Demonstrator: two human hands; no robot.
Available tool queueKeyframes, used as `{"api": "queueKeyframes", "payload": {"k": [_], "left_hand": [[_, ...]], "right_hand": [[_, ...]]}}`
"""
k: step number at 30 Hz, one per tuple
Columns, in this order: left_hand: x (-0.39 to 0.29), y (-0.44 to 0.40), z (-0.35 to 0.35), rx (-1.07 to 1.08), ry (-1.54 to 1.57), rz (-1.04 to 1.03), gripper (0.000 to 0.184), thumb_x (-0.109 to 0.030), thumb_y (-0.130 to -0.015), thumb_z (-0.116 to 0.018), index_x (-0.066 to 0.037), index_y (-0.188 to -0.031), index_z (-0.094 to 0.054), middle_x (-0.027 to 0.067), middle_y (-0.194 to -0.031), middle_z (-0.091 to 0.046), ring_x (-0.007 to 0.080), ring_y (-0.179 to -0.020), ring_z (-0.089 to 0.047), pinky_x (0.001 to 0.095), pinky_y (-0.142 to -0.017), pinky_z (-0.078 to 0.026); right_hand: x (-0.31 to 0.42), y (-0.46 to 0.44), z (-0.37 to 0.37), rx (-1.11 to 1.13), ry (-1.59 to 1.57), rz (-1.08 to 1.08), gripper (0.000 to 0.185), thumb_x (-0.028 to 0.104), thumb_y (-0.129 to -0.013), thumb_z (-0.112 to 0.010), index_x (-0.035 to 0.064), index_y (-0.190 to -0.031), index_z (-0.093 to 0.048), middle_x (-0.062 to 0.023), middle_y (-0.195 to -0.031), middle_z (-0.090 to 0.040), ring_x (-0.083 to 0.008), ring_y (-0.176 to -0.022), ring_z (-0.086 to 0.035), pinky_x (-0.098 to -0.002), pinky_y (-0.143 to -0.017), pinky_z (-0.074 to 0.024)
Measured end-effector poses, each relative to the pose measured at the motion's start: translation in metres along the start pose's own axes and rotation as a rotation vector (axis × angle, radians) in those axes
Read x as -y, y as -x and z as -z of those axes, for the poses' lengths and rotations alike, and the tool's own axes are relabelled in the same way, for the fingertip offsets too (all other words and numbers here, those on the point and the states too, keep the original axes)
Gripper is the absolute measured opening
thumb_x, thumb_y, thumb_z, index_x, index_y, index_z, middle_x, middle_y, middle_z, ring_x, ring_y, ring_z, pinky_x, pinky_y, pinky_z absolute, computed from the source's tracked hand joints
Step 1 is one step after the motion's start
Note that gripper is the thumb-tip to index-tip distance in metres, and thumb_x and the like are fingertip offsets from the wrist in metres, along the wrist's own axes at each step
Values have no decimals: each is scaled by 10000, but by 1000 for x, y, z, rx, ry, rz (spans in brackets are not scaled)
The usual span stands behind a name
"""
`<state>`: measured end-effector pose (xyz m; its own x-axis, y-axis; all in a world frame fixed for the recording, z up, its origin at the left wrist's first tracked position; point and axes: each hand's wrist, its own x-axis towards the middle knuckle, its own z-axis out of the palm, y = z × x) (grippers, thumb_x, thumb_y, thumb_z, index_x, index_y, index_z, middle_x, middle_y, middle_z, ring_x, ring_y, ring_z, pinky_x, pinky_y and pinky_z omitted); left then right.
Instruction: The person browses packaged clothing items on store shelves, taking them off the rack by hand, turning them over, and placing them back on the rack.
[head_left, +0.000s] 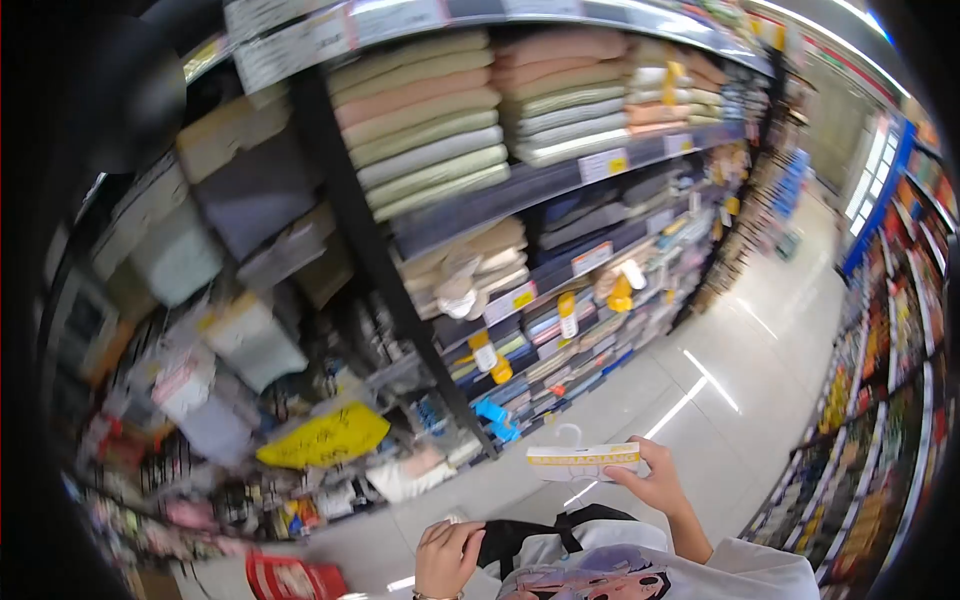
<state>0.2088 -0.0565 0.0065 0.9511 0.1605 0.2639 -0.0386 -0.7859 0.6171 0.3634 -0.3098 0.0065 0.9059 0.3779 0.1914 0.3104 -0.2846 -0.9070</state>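
My right hand (648, 480) grips the right end of a white packaging card (570, 458) with orange lettering. A pale plastic hook sticks up from the card's top edge, and the card is held out in front of my body over the floor. At the lower middle, my left hand (448, 555) is low by my waist, fingers curled and close together. It lies beside a black bag with a strap (520, 535) worn across my white printed shirt (600, 570). Whatever those left fingers may hold is hidden.
Ahead stands a shelf with folded towels (420, 110) in stacks. Hanging goods and a yellow sign (325, 435) are at left. A red basket-like object (290, 578) sits low left. The tiled aisle (745, 350) runs right, beside another packed shelf (870, 400).
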Motion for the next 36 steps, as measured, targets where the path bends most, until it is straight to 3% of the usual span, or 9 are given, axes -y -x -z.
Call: {"api": "queueKeyframes", "payload": {"k": [3, 6, 11, 14, 20, 23, 26, 29, 36], "left_hand": [[-32, 18, -13, -127, -12, 134, 88, -92, -743, -605, -60, -824, -617, 95, -721, -619, 300, -701, -574, 363, -679, -436], [-56, 41, -9, -230, -70, 368, 77, -94, -742, -608, -59, -810, -616, 96, -705, -614, 296, -692, -575, 361, -680, -439], [-48, 69, -12, -294, -238, 483, 67, -105, -744, -604, -66, -798, -609, 111, -728, -612, 289, -684, -573, 371, -661, -438], [-52, 61, -2, -168, -400, 472, 99, -117, -751, -591, -64, -835, -588, 88, -728, -603, 274, -683, -559, 376, -679, -432], [-68, 41, 15, -475, -305, 314, 92, -92, -748, -584, -49, -828, -598, 116, -666, -564, 307, -646, -533, 397, -656, -428], [-52, 44, 7, -179, -294, 501, 114, -165, -782, -560, -75, -849, -579, 102, -717, -601, 294, -680, -559, 387, -699, -441], [-30, 54, 13, -105, -341, 559, 113, -151, -764, -577, -79, -851, -579, 91, -660, -580, 292, -672, -558, 386, -674, -440], [-13, 50, 41, -173, -382, 581, 141, -169, -770, -579, -85, -883, -588, 80, -696, -604, 277, -676, -569, 381, -692, -445], [37, 28, 111, -203, -328, 585, 218, -175, -772, -583, -81, -967, -562, 89, -758, -614, 280, -746, -571, 375, -694, -440]], "right_hand": [[-11, -4, 17, 144, -26, -33, 214, 121, -684, -699, -7, -842, -630, -87, -711, -587, -149, -632, -544, -258, -584, -419], [-13, -17, 23, 248, -79, 0, 196, 107, -688, -689, -12, -830, -628, -96, -733, -604, -154, -658, -563, -258, -604, -429], [-17, -49, 15, 374, -91, 121, 184, 94, -687, -684, -17, -820, -622, -98, -705, -585, -171, -631, -560, -263, -578, -423], [-11, -50, 1, 272, 50, 259, 173, 91, -688, -685, -9, -813, -622, -87, -697, -573, -169, -619, -551, -260, -561, -414], [-10, -53, 2, 457, -92, 142, 169, 97, -712, -672, -15, -822, -608, -73, -735, -588, -130, -643, -545, -240, -574, -412], [-21, -48, 0, 332, -380, -287, 229, 83, -745, -655, -33, -926, -576, -52, -880, -614, -88, -754, -542, -227, -665, -431], [-32, -50, -17, 302, -351, -320, 232, 61, -761, -617, -27, -969, -565, -65, -908, -612, -107, -811, -557, -248, -737, -434], [-44, -58, -47, 310, -361, -279, 190, 70, -745, -649, -31, -893, -589, -59, -857, -616, -90, -740, -546, -228, -670, -432], [21, -107, -105, 395, -329, -76, 187, 32, -681, -665, -24, -846, -598, -63, -822, -595, -102, -719, -546, -229, -669, -432]]}}
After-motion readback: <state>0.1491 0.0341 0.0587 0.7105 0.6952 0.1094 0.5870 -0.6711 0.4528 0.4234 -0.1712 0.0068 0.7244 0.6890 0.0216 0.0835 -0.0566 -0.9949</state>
